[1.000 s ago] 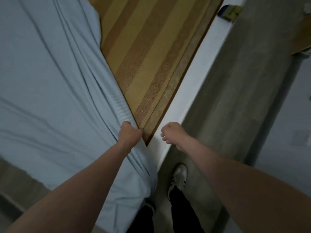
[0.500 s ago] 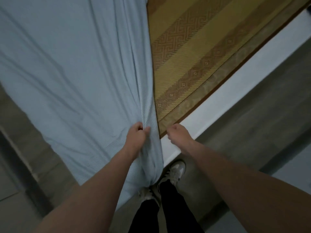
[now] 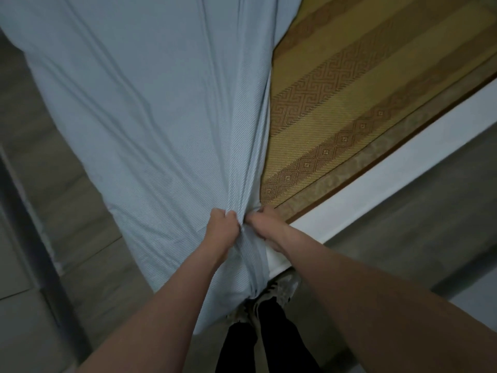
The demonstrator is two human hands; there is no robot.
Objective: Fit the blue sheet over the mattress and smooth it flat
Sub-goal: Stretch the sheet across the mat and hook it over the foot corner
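The pale blue sheet covers the left part of the bed and hangs over its near corner, bunched into long folds. My left hand is shut on the gathered folds at that corner. My right hand grips the sheet's edge right beside it, at the corner of the white mattress. A yellow-brown patterned mat lies bare on the mattress to the right of the sheet.
My two feet in light shoes and dark trousers stand on the grey floor just below the corner. More floor runs along the bed's left side, with a dark strip at far left.
My right hand moved left from the mattress edge and took hold of the sheet next to my left hand. The view swung so the corner points at me.
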